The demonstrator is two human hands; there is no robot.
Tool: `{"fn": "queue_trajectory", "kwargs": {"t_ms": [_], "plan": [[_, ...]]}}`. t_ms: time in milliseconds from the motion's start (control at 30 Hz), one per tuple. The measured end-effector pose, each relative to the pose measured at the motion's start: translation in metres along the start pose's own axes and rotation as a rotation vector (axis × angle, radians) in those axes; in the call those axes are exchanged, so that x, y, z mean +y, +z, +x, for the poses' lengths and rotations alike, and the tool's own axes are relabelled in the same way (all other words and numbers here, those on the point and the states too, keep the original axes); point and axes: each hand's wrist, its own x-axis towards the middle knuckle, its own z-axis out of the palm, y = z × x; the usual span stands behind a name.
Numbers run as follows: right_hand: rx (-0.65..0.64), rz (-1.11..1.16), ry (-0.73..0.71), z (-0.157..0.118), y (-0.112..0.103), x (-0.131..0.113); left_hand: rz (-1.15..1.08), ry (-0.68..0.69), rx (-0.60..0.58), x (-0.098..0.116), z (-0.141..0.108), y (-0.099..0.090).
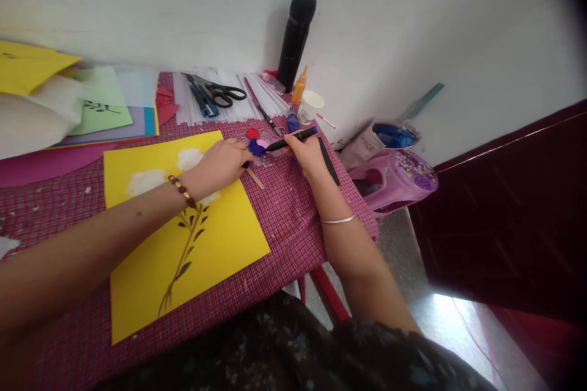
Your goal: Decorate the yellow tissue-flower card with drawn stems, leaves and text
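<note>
In my right hand (305, 153) is a dark brush or pen (288, 140), its tip pointing left at blue paint (257, 147) on a clear palette beside pink and red paint. My left hand (224, 165) is bent at the palette's left edge, above a yellow sheet (229, 232); something small and dark shows at its fingertips, too small to name. The sheet bears a painted brown stem with dark leaves and white blossom patches. A wooden stick (255, 179) lies below the left fingertips.
Scissors (222, 93), a blue cutter (204, 101), white strips and a paintbrush (261, 104) lie behind. A black bottle (296, 40), orange glue bottle (299, 87) and paper cup (312, 105) stand near the wall. Coloured papers are at left; a pink stool (394, 186) is at right.
</note>
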Motion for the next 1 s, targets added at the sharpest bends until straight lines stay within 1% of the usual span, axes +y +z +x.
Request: {"fn": "queue_trajectory", "kwargs": {"t_ms": [100,200,300,367,433,533,667,800,900,1000], "plan": [[0.038,-0.004,-0.001,-0.002,-0.006,-0.004,-0.011,0.000,0.005,0.000,0.001,0.001],[0.052,0.036,-0.049,-0.005,-0.007,-0.006,-0.013,0.010,0.018,-0.002,0.001,0.002],[-0.016,0.148,-0.147,-0.013,-0.007,-0.005,-0.018,0.030,0.038,-0.006,0.000,0.003],[-0.077,0.165,-0.253,-0.022,-0.009,-0.005,-0.025,0.055,0.050,-0.008,0.000,0.004],[-0.110,0.096,-0.381,-0.034,-0.014,-0.006,-0.032,0.078,0.065,-0.010,-0.001,0.006],[-0.152,-0.070,-0.542,-0.052,-0.020,-0.005,-0.028,0.089,0.096,-0.012,-0.001,0.009],[-0.247,-0.202,-0.683,-0.064,-0.023,0.001,-0.039,0.088,0.131,-0.014,0.000,0.014],[-0.290,-0.262,-0.713,-0.064,-0.022,0.004,-0.072,0.111,0.158,-0.016,0.001,0.017],[-0.246,-0.286,-0.699,-0.063,-0.020,0.005,-0.080,0.097,0.169,-0.016,0.001,0.016],[-0.185,-0.351,-0.707,-0.064,-0.019,0.006,-0.080,0.079,0.156,-0.014,0.000,0.013]]}}
